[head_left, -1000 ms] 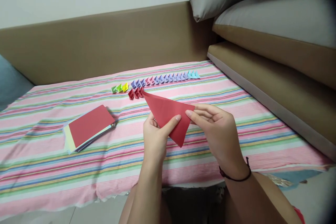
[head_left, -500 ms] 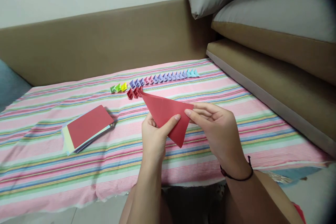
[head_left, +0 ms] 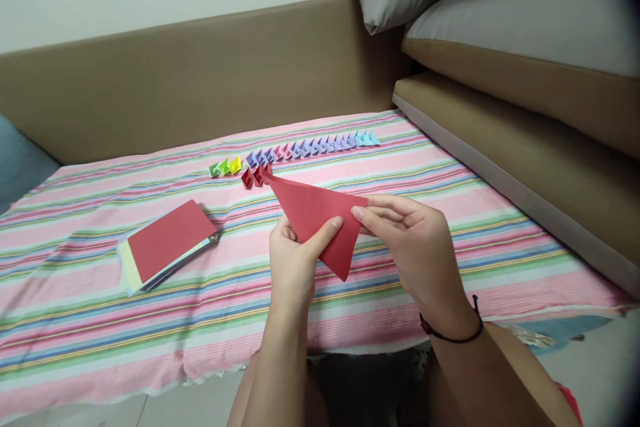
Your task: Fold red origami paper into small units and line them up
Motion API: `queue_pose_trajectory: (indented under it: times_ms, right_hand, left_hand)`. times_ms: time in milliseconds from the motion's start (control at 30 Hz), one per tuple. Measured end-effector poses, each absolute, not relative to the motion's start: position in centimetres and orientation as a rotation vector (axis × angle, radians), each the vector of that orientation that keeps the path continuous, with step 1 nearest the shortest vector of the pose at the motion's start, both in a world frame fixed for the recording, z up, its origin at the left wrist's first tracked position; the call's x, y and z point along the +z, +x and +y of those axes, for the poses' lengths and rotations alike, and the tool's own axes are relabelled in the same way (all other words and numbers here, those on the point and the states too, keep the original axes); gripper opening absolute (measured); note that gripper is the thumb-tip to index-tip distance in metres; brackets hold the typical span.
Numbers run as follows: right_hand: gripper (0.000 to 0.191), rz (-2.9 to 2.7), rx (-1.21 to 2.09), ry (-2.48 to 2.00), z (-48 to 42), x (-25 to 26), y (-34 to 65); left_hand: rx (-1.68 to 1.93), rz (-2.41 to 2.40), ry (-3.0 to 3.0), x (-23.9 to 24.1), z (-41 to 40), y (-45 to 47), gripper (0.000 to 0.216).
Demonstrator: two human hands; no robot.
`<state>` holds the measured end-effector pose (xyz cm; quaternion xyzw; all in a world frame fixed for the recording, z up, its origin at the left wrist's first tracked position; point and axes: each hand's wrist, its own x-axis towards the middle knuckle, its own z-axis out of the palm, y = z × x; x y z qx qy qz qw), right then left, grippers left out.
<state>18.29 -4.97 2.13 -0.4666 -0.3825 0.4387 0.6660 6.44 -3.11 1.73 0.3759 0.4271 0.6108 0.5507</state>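
A red sheet of paper [head_left: 313, 203] is held up in front of me by both hands, above the striped cloth. My left hand [head_left: 297, 250] grips its lower left side, thumb flat on the face and fingers behind. At the right corner my right hand [head_left: 400, 227] pinches the edge between thumb and fingertips. The sheet's upper left tip reaches over small red folded paper pieces [head_left: 247, 178] and partly hides the rightmost one. Whether the sheet is folded or in one layer I cannot tell.
A long row of folded pieces in purple, pink and blue [head_left: 320, 146] lies farther back, with green and yellow ones [head_left: 225, 166] at its left. A stack of coloured paper [head_left: 173, 240] lies left on the striped cloth [head_left: 100, 347]. Cushions [head_left: 520, 33] border the right side.
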Motion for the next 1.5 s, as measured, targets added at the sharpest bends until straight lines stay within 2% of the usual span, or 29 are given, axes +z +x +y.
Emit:
queue_pose_trajectory:
  times_ms: [1267,1500]
  right_hand:
    - [0.018,-0.938,0.987,-1.062,-4.73,1.69,18.77]
    - [0.016,-0.985,0.824,-1.193,-4.73,1.4,18.87]
  left_hand:
    - [1.421,1.114,0.955,1.67,-3.13,6.4,0.035]
    - [1.383,1.105,0.982,1.5,-3.02,6.41,0.033]
